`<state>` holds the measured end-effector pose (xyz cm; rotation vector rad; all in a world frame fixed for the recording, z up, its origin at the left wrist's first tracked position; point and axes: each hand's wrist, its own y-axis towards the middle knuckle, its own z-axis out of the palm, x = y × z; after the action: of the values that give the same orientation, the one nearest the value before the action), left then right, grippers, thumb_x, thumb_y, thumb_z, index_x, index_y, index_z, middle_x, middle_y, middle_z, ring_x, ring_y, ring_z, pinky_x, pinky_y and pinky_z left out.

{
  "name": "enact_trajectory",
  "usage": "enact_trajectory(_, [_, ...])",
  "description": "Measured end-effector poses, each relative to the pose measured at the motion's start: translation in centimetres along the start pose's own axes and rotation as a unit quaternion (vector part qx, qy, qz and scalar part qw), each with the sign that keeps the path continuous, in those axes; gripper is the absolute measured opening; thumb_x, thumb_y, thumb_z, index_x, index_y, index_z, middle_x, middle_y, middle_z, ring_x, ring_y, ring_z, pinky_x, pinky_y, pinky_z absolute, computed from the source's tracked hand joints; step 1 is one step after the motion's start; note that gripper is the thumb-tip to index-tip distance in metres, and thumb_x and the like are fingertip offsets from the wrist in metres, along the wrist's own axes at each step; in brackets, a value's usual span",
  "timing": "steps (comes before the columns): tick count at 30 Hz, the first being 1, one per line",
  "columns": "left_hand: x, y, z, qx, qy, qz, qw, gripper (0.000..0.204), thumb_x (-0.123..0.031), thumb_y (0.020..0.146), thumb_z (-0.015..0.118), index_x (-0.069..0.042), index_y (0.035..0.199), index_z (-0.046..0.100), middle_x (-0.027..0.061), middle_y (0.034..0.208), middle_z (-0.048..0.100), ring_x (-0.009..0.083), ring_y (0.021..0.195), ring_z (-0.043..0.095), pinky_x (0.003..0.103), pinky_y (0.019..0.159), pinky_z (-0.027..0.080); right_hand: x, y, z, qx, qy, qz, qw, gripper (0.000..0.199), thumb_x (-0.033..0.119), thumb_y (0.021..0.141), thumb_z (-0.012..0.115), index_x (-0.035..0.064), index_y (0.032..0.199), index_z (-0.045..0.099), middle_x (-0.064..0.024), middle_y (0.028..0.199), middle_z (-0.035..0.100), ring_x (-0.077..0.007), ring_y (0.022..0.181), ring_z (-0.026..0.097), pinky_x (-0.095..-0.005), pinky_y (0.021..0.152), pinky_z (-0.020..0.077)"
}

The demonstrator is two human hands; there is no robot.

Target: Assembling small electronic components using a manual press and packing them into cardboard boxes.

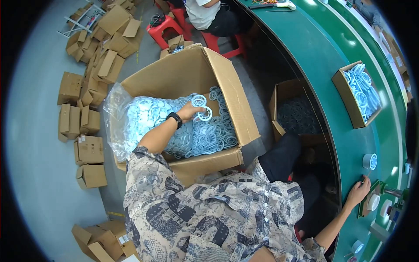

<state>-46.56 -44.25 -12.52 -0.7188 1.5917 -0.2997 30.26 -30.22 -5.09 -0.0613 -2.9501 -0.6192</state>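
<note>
A worker's left hand grips pale blue plastic rings inside a large open cardboard box on the floor, while the right hand rests, fingers spread, on the green curved worktop's near edge.

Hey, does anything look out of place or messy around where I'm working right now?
Yes: small cardboard boxes lie scattered across the floor, some open and tipped. The big carton your left hand reaches into looks orderly.
</note>
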Motion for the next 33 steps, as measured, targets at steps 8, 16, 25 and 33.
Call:
enact_trajectory(8, [-5.2,-8.1,-3.3,-0.076,-0.260,0.128,0.954,0.036,-0.020,0.088,0.067,-0.015,0.123,0.058,0.0030,0.110,0.066,0.0182,0.097,0.064,0.035,0.064,0.052,0.9,-0.7,0.6,-0.025,0.029,-0.045,0.998,0.031,0.004,0.087,0.048,0.0015,0.115,0.060,-0.0165,0.121,0.057,-0.0353,0.110,0.053,-0.0432,0.095,0.0404])
enact_trajectory(16, [-15.0,-12.9,-7.9,-0.055,-0.379,0.243,0.891,0.035,-0.027,0.091,0.064,-0.016,0.123,0.060,0.0039,0.118,0.065,0.0234,0.110,0.060,0.036,0.076,0.053,4.6,-0.5,-0.9,-0.034,0.091,-0.031,0.995,0.027,0.000,0.078,0.055,0.0024,0.103,0.062,-0.0173,0.118,0.058,-0.0363,0.110,0.053,-0.0442,0.096,0.0416])
enact_trajectory(25, [-38.1,-0.8,15.2,0.252,-0.279,0.285,0.882,0.040,-0.027,0.092,0.063,-0.014,0.129,0.054,0.0083,0.126,0.059,0.0283,0.114,0.056,0.035,0.071,0.054,5.2,-0.4,-2.5,-0.104,0.131,0.025,0.986,0.024,-0.001,0.073,0.060,0.0033,0.096,0.063,-0.0154,0.109,0.058,-0.0343,0.106,0.053,-0.0445,0.091,0.0416])
enact_trajectory(33, [-46.3,9.8,41.6,0.225,-0.062,0.343,0.910,0.025,-0.023,0.086,0.068,-0.012,0.108,0.063,0.0068,0.102,0.068,0.0211,0.091,0.065,0.036,0.066,0.053,5.2,-0.5,-2.5,-0.101,0.174,0.049,0.978,0.024,0.000,0.070,0.063,0.0025,0.093,0.064,-0.0151,0.107,0.056,-0.0343,0.107,0.052,-0.0451,0.091,0.0411])
